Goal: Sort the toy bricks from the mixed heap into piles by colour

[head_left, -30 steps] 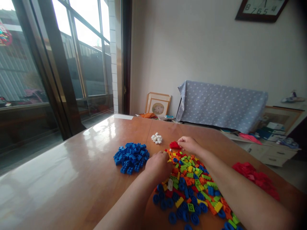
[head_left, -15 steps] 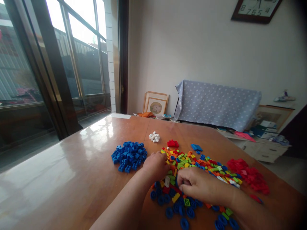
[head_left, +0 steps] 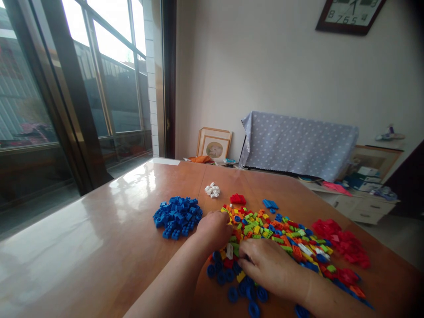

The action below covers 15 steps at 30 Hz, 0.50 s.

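Observation:
My left hand (head_left: 214, 228) rests at the left edge of a mixed pile of toy bricks (head_left: 256, 224), its fingers curled in and mostly hidden from me. Among the bricks at the pile's near side is my right hand (head_left: 266, 263). Its fingers bend down and close together, and whatever they grip is hidden. Orange, green, yellow and red bricks lie around both hands. Close to the right hand are a pale brick (head_left: 229, 251) and several blue wheel-like rings (head_left: 233, 293).
A heap of blue bricks (head_left: 178, 216) lies left of my left hand. Farther back sit small groups of white bricks (head_left: 212, 190), red bricks (head_left: 237, 198) and flat blue pieces (head_left: 270, 204). Red pieces (head_left: 342, 243) form a heap at the right of the wooden table (head_left: 82, 256).
My right hand has moved slightly left and toward me, uncovering bricks behind it and covering some near ones. My left hand has barely moved.

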Tool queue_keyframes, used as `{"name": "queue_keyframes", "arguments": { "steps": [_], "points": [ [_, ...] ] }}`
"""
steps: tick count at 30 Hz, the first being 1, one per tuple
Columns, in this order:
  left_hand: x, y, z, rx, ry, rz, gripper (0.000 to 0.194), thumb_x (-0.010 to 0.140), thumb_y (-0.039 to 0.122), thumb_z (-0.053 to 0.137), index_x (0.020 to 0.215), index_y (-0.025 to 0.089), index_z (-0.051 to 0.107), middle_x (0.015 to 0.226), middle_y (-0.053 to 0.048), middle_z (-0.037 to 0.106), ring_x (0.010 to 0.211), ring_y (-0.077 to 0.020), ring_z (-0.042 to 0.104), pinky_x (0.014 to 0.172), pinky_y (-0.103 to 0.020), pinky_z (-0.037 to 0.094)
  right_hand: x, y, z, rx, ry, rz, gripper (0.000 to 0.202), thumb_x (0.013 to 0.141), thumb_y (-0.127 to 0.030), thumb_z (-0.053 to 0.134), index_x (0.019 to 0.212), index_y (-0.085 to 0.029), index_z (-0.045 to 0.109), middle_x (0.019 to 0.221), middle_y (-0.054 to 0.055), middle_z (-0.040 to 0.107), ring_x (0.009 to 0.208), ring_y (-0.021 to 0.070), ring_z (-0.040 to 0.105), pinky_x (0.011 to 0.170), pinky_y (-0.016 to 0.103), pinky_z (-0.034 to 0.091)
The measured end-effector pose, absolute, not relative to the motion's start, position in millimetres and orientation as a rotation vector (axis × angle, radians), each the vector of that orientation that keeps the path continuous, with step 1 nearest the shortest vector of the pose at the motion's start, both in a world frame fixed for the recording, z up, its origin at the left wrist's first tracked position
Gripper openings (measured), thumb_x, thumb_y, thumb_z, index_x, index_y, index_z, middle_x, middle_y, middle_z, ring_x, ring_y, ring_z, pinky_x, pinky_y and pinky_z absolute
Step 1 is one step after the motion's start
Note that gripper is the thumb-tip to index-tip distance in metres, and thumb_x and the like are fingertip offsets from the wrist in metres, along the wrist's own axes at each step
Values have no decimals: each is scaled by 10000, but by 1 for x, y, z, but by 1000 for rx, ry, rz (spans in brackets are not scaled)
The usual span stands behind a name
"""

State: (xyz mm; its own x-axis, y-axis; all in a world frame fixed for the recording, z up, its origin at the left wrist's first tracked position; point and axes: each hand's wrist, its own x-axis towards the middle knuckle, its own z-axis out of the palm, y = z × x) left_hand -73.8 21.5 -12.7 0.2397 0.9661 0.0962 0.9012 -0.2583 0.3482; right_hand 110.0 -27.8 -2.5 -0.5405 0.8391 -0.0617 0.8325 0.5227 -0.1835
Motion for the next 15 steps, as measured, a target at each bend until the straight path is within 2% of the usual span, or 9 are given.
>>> {"name": "queue_keyframes", "arguments": {
  "steps": [4,11,15],
  "points": [
    [-74,21,-12,2287,1772,409,236,881,434,501,933,251,640,1025,-79,705,960,-256,650,790,-316,506,111,-28,4,-1461,-2753,300,64,811,-217,608,811,-224,672,854,20,731,814,192,652,652,278,312],
    [-73,20,-11,2280,1782,410,230,877,428,500,934,250,635,1029,-78,706,972,-265,653,793,-324,510,111,-27,5,-1529,-2730,304,91,802,-321,646,807,-234,670,831,19,731,798,208,648,621,287,276],
    [-73,21,-11,2280,1786,411,229,876,430,501,940,254,633,1034,-74,707,965,-266,656,776,-323,512,113,-27,3,-1498,-2678,336,39,771,-251,637,749,-220,646,790,5,711,747,178,621,605,279,277]
  ]
}}
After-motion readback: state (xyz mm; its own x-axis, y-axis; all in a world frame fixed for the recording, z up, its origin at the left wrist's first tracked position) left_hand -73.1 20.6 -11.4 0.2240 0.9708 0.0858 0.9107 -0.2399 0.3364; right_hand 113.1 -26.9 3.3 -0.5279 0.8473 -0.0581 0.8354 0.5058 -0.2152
